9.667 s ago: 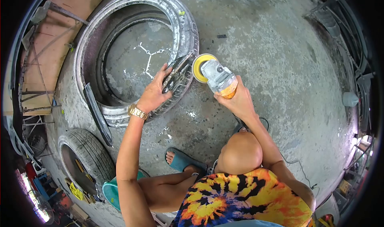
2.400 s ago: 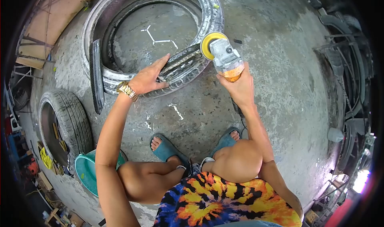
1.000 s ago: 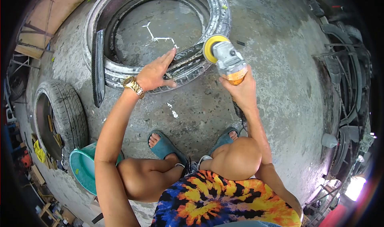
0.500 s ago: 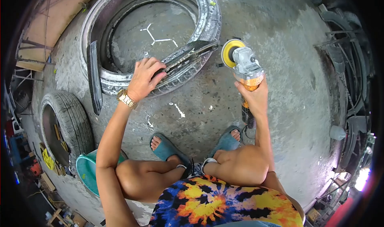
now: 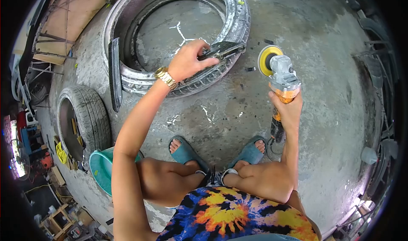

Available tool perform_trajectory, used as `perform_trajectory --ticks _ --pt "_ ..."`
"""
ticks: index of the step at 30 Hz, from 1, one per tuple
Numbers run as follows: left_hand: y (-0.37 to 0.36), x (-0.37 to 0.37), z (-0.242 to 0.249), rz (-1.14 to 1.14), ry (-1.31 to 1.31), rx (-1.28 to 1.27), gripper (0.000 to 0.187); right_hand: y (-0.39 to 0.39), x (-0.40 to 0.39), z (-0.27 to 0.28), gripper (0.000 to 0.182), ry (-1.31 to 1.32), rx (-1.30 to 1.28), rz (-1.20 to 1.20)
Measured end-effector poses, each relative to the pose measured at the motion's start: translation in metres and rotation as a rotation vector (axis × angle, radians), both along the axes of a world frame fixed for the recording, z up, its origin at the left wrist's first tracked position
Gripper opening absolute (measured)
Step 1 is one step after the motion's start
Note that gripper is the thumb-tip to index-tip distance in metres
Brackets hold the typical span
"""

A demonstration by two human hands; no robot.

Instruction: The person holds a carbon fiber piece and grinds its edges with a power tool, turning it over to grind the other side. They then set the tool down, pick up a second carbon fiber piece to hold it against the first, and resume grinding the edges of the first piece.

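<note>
My left hand, with a gold watch at the wrist, is over a glossy black carbon-fibre-patterned strip. Its thumb and fingers are apart, with the fingertips right at the strip. That strip rests across the near rim of a large worn tyre, and my hand hides its left part. In my right hand is an orange and grey angle grinder, fingers wrapped round its body. The grinder's yellow disc points up and left, away from the strip.
A second dark carbon-patterned strip leans on the tyre's left side. A smaller tyre and a teal bucket stand at left. Small dark scraps lie near the disc. Car parts line the right edge.
My left hand has moved right and away from me along the strip, its thumb now spread from the fingers. The view has shifted; the grinder stays in my right hand.
</note>
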State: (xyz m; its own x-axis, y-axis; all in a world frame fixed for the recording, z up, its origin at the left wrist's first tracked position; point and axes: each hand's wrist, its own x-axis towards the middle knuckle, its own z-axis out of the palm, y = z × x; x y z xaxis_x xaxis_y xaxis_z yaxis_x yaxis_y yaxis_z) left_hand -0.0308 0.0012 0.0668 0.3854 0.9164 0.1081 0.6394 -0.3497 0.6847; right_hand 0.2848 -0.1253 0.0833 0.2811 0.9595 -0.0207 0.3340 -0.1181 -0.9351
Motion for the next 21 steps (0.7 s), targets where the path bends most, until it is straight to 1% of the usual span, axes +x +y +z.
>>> perform_trajectory --ticks 1,3,4,6,7,9,10,12,13,15,16,17,19,20,21 --pt "0.002 0.003 -0.004 -0.047 0.008 -0.052 0.037 -0.001 0.0 0.002 0.057 0.002 -0.014 -0.008" --pt "0.002 0.006 -0.01 0.031 -0.006 -0.11 0.031 -0.001 0.001 0.002 0.058 0.004 -0.027 -0.018" --pt "0.004 0.003 -0.02 0.03 -0.005 -0.112 0.031 -0.001 0.003 0.0 0.058 0.015 -0.028 -0.021" --pt "0.008 -0.004 -0.037 0.048 -0.365 -0.247 0.025 -0.002 0.007 -0.003 0.058 0.026 -0.034 -0.023" --pt "0.008 -0.005 -0.041 0.049 -0.365 -0.25 0.025 -0.002 0.009 -0.005 0.058 0.029 -0.033 -0.028" --pt "0.008 -0.009 -0.049 0.041 -0.507 -0.281 0.023 -0.002 0.009 -0.006 0.057 0.032 -0.034 -0.029" --pt "0.009 -0.013 -0.051 0.044 -0.509 -0.282 0.023 -0.001 0.008 -0.005 0.057 0.033 -0.042 -0.032" --pt "0.013 -0.024 -0.05 0.118 -0.825 -0.437 0.028 0.0 0.007 -0.005 0.057 0.033 -0.05 -0.032" --pt "0.013 -0.025 -0.05 0.118 -0.829 -0.436 0.028 0.001 0.008 -0.007 0.057 0.054 -0.048 -0.026" --pt "0.012 -0.024 -0.045 0.188 -0.807 -0.416 0.034 0.002 0.007 -0.006 0.057 0.068 -0.047 -0.018" --pt "0.008 -0.016 -0.037 0.302 -0.889 -0.44 0.035 0.002 0.005 -0.003 0.057 0.063 -0.045 -0.014" --pt "0.008 -0.014 -0.034 0.303 -0.893 -0.438 0.035 0.002 0.003 -0.001 0.057 0.06 -0.042 -0.009" --pt "0.009 -0.012 -0.033 0.395 -0.961 -0.484 0.028 0.001 0.002 -0.001 0.057 0.052 -0.043 -0.003" --pt "0.008 -0.012 -0.034 0.392 -0.966 -0.485 0.028 0.001 0.002 -0.002 0.056 0.045 -0.045 -0.001" --pt "0.007 -0.011 -0.036 0.404 -0.892 -0.435 0.022 0.001 0.003 -0.002 0.056 0.039 -0.045 -0.004"
